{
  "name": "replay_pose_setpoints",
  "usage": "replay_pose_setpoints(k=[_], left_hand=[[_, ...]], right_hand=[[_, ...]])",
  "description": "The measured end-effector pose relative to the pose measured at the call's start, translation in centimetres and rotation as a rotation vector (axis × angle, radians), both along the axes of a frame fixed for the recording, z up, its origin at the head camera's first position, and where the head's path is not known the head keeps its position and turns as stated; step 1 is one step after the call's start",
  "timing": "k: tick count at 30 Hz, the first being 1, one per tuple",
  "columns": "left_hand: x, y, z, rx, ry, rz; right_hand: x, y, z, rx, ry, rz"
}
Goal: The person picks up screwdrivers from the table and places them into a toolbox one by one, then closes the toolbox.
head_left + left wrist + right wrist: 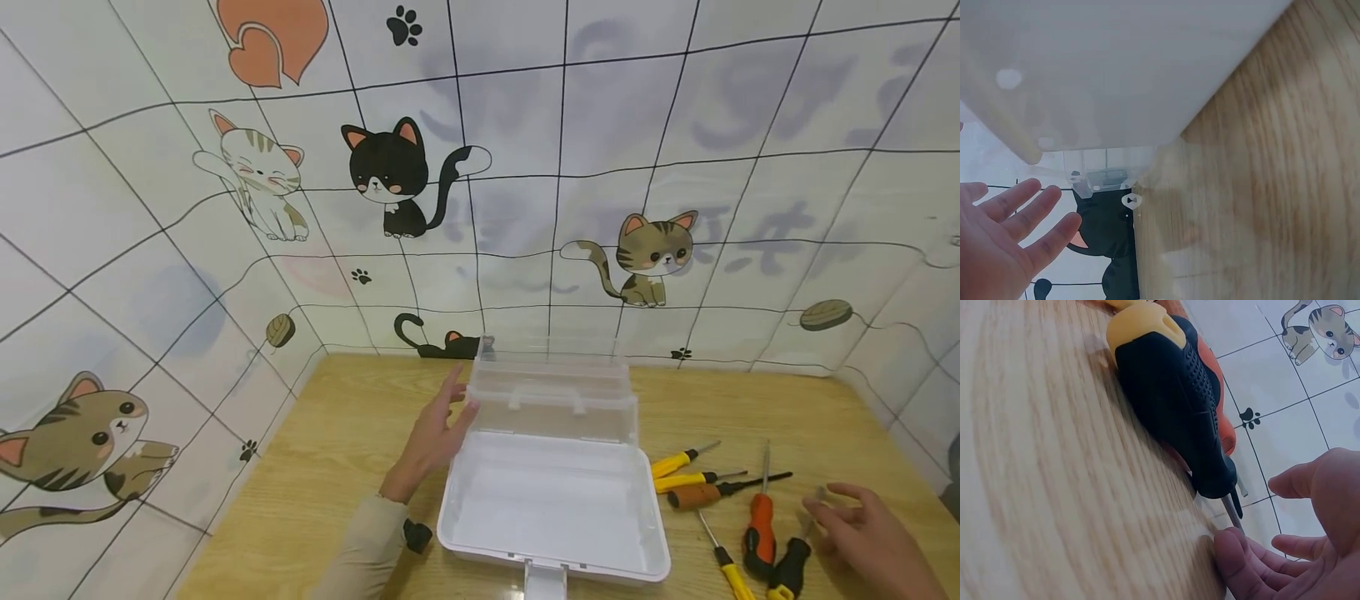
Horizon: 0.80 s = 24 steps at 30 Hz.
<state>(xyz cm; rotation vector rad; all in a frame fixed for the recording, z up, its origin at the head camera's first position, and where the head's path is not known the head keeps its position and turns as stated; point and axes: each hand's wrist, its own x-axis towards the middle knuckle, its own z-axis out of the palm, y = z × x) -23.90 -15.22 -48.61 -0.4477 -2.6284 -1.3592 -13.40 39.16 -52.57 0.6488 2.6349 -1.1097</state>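
Plastic box (553,500): white, lid (553,400) clear and raised upright at the back, placed mid-table on the wooden table (345,450) near the cat-patterned wall (225,250); tray bare inside. Left hand (438,437): fingers straight and spread, held against the left end of the lid, nothing gripped. Right hand (870,537): fingers loosely curled, nothing pinched, poised just beside the black-handled screwdriver (791,567). Screwdrivers, several, yellow (678,461), orange (759,533) and black, are laid loose right of the box. Step judged: lid steadied, first tool being reached for. Next move is judged to call for a pinch on the black handle and a lift over the box's right rim. Room: open tabletop is left between tools and box; the table's near edge lies close under the right hand; walls close the left and back.
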Motion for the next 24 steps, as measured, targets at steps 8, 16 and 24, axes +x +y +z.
replay_pose_setpoints(k=[8,16,24], left_hand=[[0.06,0.02,0.02,-0.001,-0.011,0.01],[-0.06,0.12,-0.1,0.019,-0.037,-0.025],[-0.29,0.51,0.1,0.073,-0.086,-0.038]], right_hand=[[0.06,-0.09,0.54,-0.051,0.002,0.042],[0.03,0.04,0.08,-0.023,-0.018,0.01],[-0.11,-0.02,-0.31,-0.02,-0.017,0.002]])
